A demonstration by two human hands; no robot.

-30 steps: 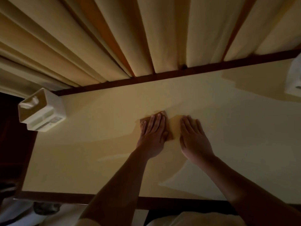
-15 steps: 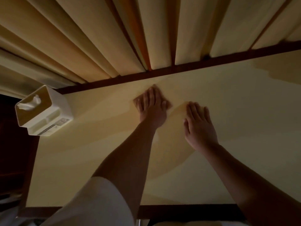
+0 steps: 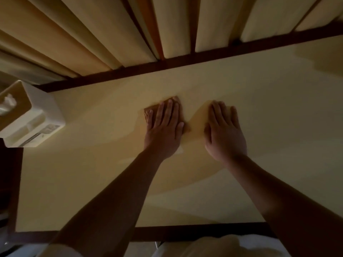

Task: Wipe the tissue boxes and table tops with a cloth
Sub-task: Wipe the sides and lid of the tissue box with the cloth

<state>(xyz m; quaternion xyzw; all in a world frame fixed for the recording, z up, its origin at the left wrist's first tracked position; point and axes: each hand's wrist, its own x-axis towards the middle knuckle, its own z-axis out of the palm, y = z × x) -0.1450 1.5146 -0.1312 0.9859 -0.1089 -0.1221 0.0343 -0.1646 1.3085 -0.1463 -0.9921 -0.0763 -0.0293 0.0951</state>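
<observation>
My left hand [image 3: 165, 127] lies flat with straight fingers on a small brown cloth [image 3: 149, 111], pressing it onto the pale yellow table top [image 3: 278, 117] near the middle. Only the cloth's far corner and left edge show past my fingers. My right hand [image 3: 224, 130] rests flat on the bare table just right of the cloth, fingers straight, holding nothing. A white tissue box [image 3: 48, 115] with a tissue sticking out of its top stands at the table's far left corner, apart from both hands.
Cream curtains [image 3: 111, 34] hang right behind the table's dark wooden far rim [image 3: 204, 56]. A dark rim [image 3: 185, 232] also runs along the near edge. A dark drop lies left of the table beside the tissue box.
My left hand has slid the cloth back from the far rim toward the table's middle. My right hand stays flat beside it. The view has shifted a little to the right.
</observation>
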